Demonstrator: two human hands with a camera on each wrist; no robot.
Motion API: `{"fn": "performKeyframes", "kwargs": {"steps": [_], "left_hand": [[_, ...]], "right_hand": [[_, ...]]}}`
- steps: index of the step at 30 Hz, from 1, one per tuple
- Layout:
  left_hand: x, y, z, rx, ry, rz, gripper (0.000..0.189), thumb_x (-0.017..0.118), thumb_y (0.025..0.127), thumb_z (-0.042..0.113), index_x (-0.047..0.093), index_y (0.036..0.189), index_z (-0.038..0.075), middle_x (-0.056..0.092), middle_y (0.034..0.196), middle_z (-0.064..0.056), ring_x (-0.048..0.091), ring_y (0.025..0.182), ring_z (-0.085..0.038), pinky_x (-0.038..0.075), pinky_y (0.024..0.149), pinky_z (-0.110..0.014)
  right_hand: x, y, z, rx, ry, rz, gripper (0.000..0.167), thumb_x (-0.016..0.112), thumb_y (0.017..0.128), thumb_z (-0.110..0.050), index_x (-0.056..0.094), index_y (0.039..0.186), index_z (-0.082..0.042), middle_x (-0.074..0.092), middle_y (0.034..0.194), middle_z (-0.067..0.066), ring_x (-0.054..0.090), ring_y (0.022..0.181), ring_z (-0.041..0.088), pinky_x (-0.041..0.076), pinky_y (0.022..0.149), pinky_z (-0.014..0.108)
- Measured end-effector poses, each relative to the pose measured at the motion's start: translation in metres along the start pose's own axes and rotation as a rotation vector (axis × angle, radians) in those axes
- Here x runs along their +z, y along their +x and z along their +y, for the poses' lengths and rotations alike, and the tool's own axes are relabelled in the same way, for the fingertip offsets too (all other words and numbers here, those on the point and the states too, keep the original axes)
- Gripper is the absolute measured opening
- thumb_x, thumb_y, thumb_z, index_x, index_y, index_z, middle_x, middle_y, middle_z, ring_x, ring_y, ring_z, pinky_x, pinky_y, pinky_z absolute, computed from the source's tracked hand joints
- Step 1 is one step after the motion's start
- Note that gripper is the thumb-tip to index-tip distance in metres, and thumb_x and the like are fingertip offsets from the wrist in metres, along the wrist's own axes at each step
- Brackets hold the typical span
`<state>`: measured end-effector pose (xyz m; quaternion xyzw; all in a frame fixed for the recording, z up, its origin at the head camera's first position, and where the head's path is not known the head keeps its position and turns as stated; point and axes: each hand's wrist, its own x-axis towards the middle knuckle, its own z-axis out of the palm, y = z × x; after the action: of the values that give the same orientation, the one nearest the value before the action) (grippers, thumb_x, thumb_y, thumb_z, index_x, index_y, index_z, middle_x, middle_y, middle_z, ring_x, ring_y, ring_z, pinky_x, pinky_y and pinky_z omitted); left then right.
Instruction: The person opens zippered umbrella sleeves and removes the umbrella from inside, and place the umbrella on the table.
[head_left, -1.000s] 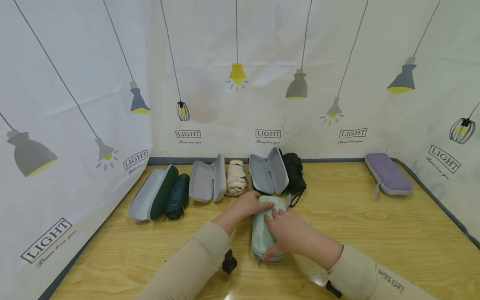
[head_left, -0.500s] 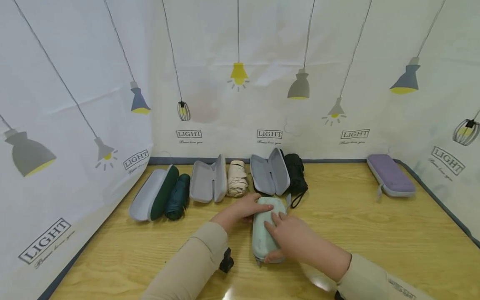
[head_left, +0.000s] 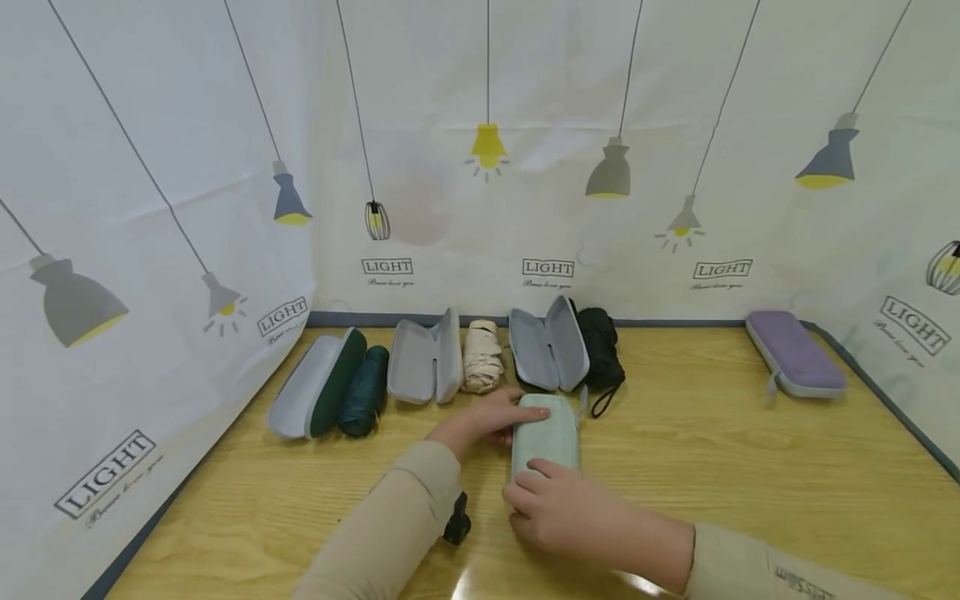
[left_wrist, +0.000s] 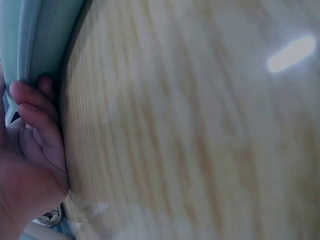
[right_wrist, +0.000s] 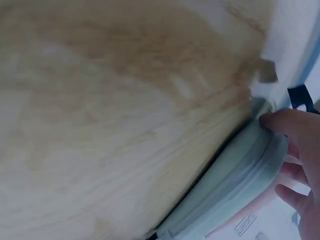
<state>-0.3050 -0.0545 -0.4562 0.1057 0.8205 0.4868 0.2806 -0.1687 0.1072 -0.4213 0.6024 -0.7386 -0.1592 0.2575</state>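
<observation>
Mint-green case [head_left: 546, 433] is being held flat on the wooden table [head_left: 712, 467], just in front of a blue-grey open case [head_left: 550, 350]. Its far left side is being gripped by the left hand [head_left: 497, 414]: the thumb is being laid over the top, and the partly curled fingers are being pressed against the side. Its near end is being grasped by the right hand [head_left: 555, 504], with bent fingers being wrapped around it; whether a zip pull is being pinched cannot be told. Behind, the blue-grey open case is being flanked by a beige bundle [head_left: 482, 358] and a black bundle [head_left: 600, 350]. Well apart, a purple case [head_left: 797, 354] is being supported by the table.
</observation>
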Motion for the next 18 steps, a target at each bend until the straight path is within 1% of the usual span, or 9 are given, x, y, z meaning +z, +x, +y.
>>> {"fn": "performKeyframes", "kwargs": {"steps": [2, 5, 7, 11, 13, 15, 18], "left_hand": [[0.0, -0.001, -0.001, -0.001, 0.017, -0.003, 0.07, 0.07, 0.088, 0.046, 0.046, 0.137, 0.002, 0.053, 0.071, -0.004, 0.045, 0.044, -0.013, 0.04, 0.043, -0.025], [0.0, -0.005, -0.003, -0.005, 0.047, 0.005, 0.07, 0.069, 0.089, 0.045, 0.045, 0.139, 0.002, 0.054, 0.072, -0.005, 0.047, 0.045, -0.013, 0.041, 0.043, -0.025], [-0.001, -0.007, -0.004, -0.001, 0.044, 0.009, 0.064, 0.069, 0.09, 0.044, 0.048, 0.134, 0.003, 0.053, 0.069, -0.005, 0.047, 0.046, -0.013, 0.041, 0.043, -0.025], [-0.002, -0.008, -0.005, 0.023, 0.033, 0.012, 0.067, 0.069, 0.09, 0.044, 0.046, 0.137, 0.003, 0.054, 0.067, -0.004, 0.048, 0.046, -0.013, 0.041, 0.044, -0.024], [-0.002, -0.007, -0.006, 0.037, 0.019, 0.003, 0.066, 0.068, 0.09, 0.044, 0.046, 0.138, 0.006, 0.053, 0.065, -0.004, 0.047, 0.047, -0.013, 0.04, 0.044, -0.024], [-0.002, -0.006, -0.006, 0.056, -0.003, -0.01, 0.064, 0.068, 0.091, 0.043, 0.046, 0.141, 0.011, 0.054, 0.065, -0.003, 0.047, 0.047, -0.013, 0.04, 0.045, -0.024], [-0.001, -0.003, -0.006, 0.086, -0.027, -0.033, 0.055, 0.067, 0.092, 0.041, 0.05, 0.14, 0.018, 0.055, 0.066, -0.002, 0.046, 0.046, -0.012, 0.041, 0.044, -0.024]], "right_hand": [[0.001, 0.004, -0.003, -0.04, -0.004, -0.003, 0.01, 0.061, 0.089, -0.029, 0.069, 0.083, -0.03, 0.046, 0.095, -0.005, 0.047, 0.085, 0.013, 0.044, 0.083, 0.032], [0.0, 0.009, -0.005, -0.086, 0.016, -0.042, 0.014, 0.062, 0.09, -0.03, 0.068, 0.078, -0.034, 0.044, 0.097, -0.006, 0.046, 0.085, 0.012, 0.042, 0.083, 0.031], [0.0, 0.013, -0.006, -0.104, 0.026, -0.072, 0.016, 0.062, 0.092, -0.031, 0.068, 0.077, -0.036, 0.045, 0.097, -0.006, 0.045, 0.084, 0.011, 0.042, 0.084, 0.032], [-0.001, 0.017, -0.007, -0.131, 0.015, -0.119, 0.016, 0.06, 0.094, -0.033, 0.068, 0.08, -0.035, 0.048, 0.099, -0.007, 0.047, 0.086, 0.011, 0.041, 0.086, 0.032], [-0.001, 0.017, -0.008, -0.14, 0.012, -0.128, 0.015, 0.059, 0.095, -0.034, 0.069, 0.084, -0.034, 0.049, 0.099, -0.008, 0.047, 0.085, 0.01, 0.04, 0.083, 0.03], [-0.002, 0.017, -0.009, -0.145, 0.006, -0.13, 0.015, 0.057, 0.096, -0.035, 0.069, 0.086, -0.032, 0.05, 0.096, -0.009, 0.046, 0.082, 0.009, 0.037, 0.077, 0.027], [-0.003, 0.016, -0.01, -0.137, -0.004, -0.112, 0.016, 0.058, 0.095, -0.035, 0.069, 0.084, -0.031, 0.052, 0.089, -0.01, 0.045, 0.075, 0.008, 0.032, 0.068, 0.025]]}}
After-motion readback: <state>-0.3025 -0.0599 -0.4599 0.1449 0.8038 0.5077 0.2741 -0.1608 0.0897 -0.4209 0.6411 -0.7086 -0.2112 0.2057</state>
